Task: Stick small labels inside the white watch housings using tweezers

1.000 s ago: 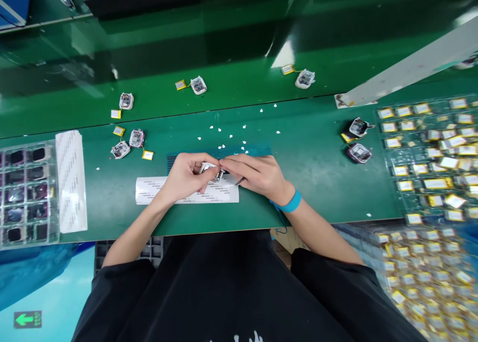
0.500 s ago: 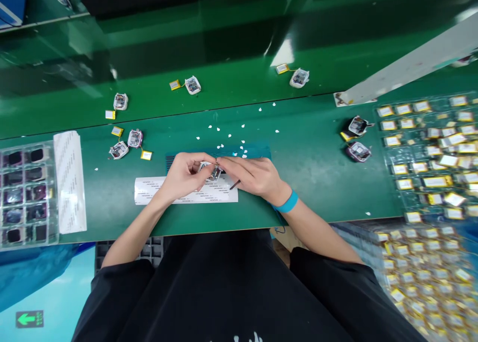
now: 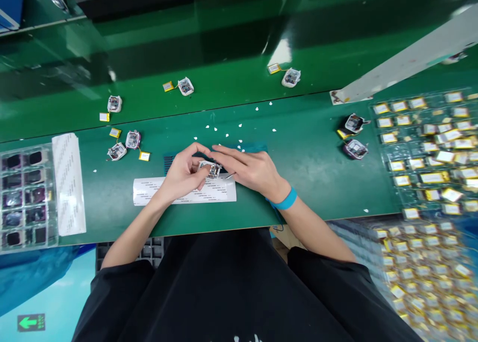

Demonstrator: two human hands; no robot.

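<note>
My left hand [image 3: 188,170] is closed around the edge of a small white watch case [image 3: 214,170], its thumb across the exposed circuit board. My right hand [image 3: 254,171] reaches over from the right, fingers long and close together, the fingertips at the case's upper right edge. Out from under that hand sticks the end of a slim metal tool [image 3: 230,175]; the rest of it is hidden. Beneath both hands lies a white printed sheet [image 3: 149,191], with a blue-green ribbed mat [image 3: 169,163] partly showing behind.
Several open watch cases [image 3: 133,139] with wired yellow batteries lie left, right and on the far green strip [image 3: 231,78]. White bits [image 3: 227,135] are scattered ahead. Left stand a tray of watch parts [image 3: 54,202] and a white strip [image 3: 69,182]; right, battery trays [image 3: 396,143] and a post [image 3: 373,83].
The right fingers have lifted slightly and the metal tool's end has shifted a little up and left. The watch cases on the far green strip have slid slightly left relative to the bench.
</note>
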